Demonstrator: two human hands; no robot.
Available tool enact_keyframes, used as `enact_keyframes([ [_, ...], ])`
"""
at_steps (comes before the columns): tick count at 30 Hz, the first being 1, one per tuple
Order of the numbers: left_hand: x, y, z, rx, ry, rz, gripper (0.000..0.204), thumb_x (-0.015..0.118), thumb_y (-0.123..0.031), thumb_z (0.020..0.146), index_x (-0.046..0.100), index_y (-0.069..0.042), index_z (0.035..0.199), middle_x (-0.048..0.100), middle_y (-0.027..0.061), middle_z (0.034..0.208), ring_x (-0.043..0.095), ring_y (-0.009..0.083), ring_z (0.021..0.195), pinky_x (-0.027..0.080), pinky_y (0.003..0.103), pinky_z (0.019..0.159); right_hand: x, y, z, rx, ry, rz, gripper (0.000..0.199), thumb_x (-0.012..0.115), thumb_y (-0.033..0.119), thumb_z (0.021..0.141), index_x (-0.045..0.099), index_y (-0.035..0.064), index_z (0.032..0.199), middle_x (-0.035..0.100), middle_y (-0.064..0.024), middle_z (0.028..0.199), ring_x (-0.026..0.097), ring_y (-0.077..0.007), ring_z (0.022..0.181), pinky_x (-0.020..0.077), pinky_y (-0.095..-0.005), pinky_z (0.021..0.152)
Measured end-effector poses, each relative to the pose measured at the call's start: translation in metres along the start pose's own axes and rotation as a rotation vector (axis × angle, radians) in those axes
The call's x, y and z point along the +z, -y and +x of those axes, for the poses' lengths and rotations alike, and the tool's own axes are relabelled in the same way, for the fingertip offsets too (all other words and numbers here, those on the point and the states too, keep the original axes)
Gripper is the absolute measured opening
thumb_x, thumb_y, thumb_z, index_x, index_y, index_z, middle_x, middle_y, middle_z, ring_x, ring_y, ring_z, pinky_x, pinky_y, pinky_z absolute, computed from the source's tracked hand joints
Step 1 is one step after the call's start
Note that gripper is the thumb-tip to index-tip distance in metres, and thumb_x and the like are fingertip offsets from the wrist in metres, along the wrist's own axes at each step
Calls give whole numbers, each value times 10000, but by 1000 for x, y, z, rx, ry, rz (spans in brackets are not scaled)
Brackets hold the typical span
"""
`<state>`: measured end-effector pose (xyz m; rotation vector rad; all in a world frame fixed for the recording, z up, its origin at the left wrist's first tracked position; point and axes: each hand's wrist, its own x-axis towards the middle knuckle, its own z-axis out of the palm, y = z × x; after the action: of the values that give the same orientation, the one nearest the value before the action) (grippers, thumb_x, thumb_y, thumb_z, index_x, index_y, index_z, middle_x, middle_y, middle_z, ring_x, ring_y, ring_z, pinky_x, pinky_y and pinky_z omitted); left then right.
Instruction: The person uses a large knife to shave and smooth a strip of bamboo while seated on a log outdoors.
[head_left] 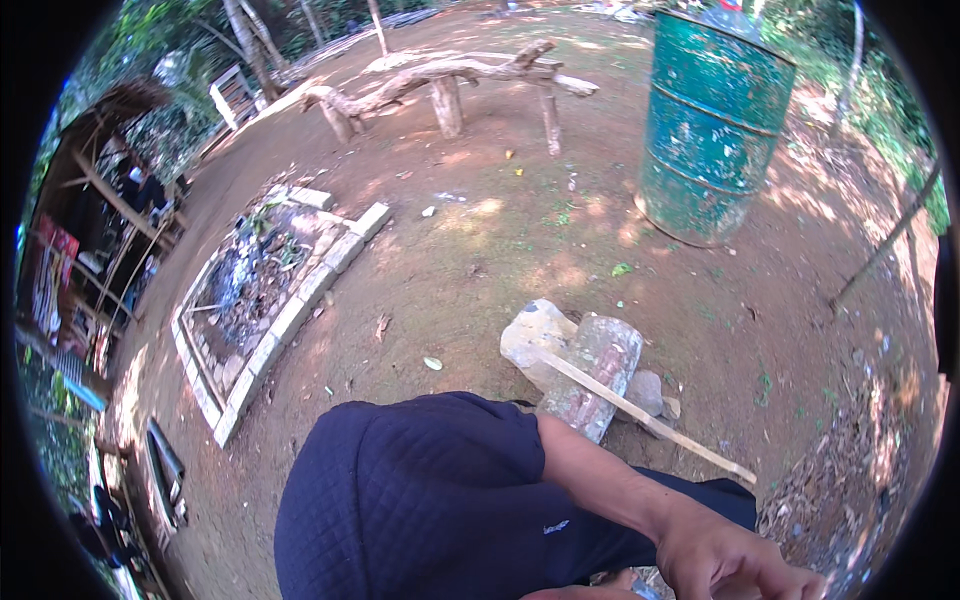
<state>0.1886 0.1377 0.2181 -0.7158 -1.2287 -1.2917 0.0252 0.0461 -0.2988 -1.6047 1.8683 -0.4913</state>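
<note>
My left arm comes out of a dark navy quilted sleeve and reaches across toward the lower right. At its end my left hand (pixel 735 562) has its fingers bent in, closed; the lower edge cuts them off, and what they may hold is hidden. Beyond the forearm a short log (pixel 605 352) lies on the ground beside a pale flat slab (pixel 535 332). A long, thin wooden stick (pixel 655 418) rests across the log, apart from the hand. Only a strip of skin shows at the bottom edge; my right hand cannot be made out.
Stones (pixel 648 392) sit beside the log. A worn green metal drum (pixel 712 135) stands at the far right. Left of centre lies a fire pit with a pale block border (pixel 290 322). A rough log bench (pixel 440 80) stands behind, and a wooden shelter (pixel 110 200) at the left.
</note>
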Motion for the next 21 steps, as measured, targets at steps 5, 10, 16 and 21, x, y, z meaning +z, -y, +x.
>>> enact_keyframes([
  [5,4,-34,-1,29,-13,152,426,739,-292,887,578,11,1139,458,127,1191,456,229,1126,404,353,888,17,38,8,-69,100,-30,335,624,256,857,628,14,1088,696,-181,948,663,-335,900,509,-444,784],
  [10,6,-63,6,8,-41,306,428,748,-294,879,585,7,1136,457,125,1190,457,224,1120,414,338,864,30,66,13,-113,173,-69,362,633,258,851,622,9,1113,695,-189,963,662,-338,923,507,-443,803],
  [16,15,-76,10,5,-61,330,416,761,-295,868,604,3,1112,458,122,1183,456,220,1108,424,326,833,32,79,25,-122,196,-87,396,643,261,844,615,3,1143,694,-199,981,661,-343,949,506,-442,825],
  [21,2,-54,3,122,69,393,425,762,-308,866,611,11,1103,462,120,1169,453,220,1101,414,336,839,29,72,19,-97,219,-78,426,652,263,838,608,-2,1168,694,-207,996,660,-346,972,504,-441,844],
])
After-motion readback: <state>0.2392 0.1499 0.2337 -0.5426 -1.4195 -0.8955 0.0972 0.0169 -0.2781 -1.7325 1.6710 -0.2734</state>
